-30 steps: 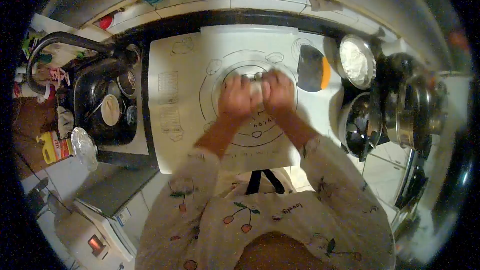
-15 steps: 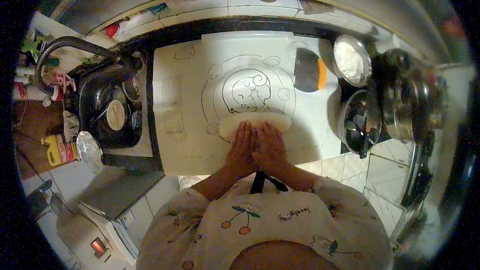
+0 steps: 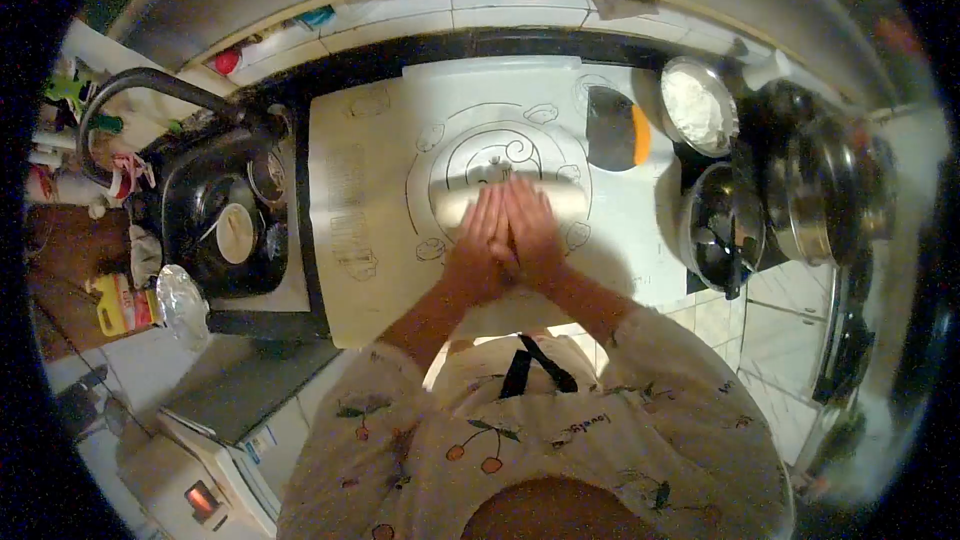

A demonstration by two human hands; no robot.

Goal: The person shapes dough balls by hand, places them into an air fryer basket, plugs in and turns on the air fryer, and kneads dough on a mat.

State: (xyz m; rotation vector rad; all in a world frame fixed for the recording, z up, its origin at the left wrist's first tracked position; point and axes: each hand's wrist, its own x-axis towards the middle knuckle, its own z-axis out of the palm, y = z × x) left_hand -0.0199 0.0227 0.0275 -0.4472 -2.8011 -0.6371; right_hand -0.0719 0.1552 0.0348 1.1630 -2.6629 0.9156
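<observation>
A thick pale roll of dough (image 3: 568, 202) lies crosswise on a white printed mat (image 3: 385, 290). My left hand (image 3: 480, 245) and my right hand (image 3: 532, 235) rest side by side on its middle, palms down. Their fingers are stretched out flat and point away from me. Both ends of the dough show beyond my hands, while the middle is hidden under them. Part of the mat's line drawing is covered by the dough. To the right on the mat is a dark scraper with an orange edge (image 3: 612, 132).
Right of the mat stand a metal bowl of white flour (image 3: 698, 105) and a dark bowl with a handled utensil (image 3: 720, 225). Metal pots (image 3: 815, 190) are farther right. At left are a black sink (image 3: 185, 250) with a faucet (image 3: 150, 80), and a yellow container (image 3: 115, 305).
My hands have pushed forward over the mat, and the dough has rolled away from me with them. Both hands stay flat on it.
</observation>
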